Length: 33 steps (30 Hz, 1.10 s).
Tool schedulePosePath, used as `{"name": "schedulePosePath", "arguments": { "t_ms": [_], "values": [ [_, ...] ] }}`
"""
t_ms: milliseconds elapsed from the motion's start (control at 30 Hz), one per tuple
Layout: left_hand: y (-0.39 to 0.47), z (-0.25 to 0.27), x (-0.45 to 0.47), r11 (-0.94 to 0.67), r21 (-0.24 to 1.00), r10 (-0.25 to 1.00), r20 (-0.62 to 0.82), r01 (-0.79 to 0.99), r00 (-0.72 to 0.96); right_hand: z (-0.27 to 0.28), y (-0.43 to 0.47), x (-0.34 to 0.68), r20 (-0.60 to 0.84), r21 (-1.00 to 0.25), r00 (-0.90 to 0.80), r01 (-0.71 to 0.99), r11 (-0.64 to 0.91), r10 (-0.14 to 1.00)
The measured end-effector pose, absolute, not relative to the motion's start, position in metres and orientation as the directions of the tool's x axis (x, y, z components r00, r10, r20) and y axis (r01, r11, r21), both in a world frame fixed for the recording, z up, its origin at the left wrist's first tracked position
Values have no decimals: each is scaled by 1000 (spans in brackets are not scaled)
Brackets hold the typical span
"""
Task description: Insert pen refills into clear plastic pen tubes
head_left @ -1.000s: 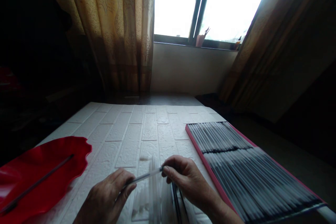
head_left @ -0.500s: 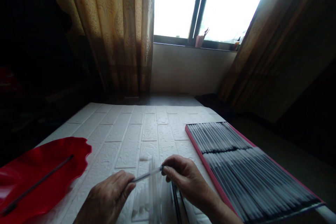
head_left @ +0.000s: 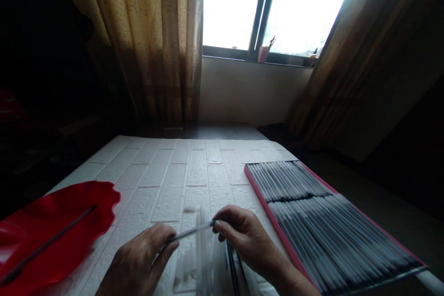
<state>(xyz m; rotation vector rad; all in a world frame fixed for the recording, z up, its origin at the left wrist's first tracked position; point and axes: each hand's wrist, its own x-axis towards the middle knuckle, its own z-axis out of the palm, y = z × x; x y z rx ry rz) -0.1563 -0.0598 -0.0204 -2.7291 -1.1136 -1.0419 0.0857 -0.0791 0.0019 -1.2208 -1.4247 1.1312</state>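
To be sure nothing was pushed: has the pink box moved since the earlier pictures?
No, not visibly. The pink box lies in the same place against the brick lines of the white mat, shifted neither way.

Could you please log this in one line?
left hand: grips slim rod; right hand: pinches its end; red dish: left; filled tray: right
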Motion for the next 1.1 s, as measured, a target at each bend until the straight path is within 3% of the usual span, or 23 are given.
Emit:
{"name": "schedulePosePath", "arguments": {
  "t_ms": [367,567,900,1100],
  "values": [
    [-58,-17,-156,-747,197,618,557,635,555,-1,-77,86,74,-984,-79,154,86,994],
    [-61,-17,-154,-731,253,647,555,634,524,-1,-77,86,70,-985,-73,153,80,995],
    [-58,-16,-155,-763,143,572,603,631,556,-2,-79,87,80,-981,-78,170,92,994],
    [-60,-19,-156,-755,233,609,596,613,523,-2,-78,87,67,-984,-76,158,79,995]
  ]
}}
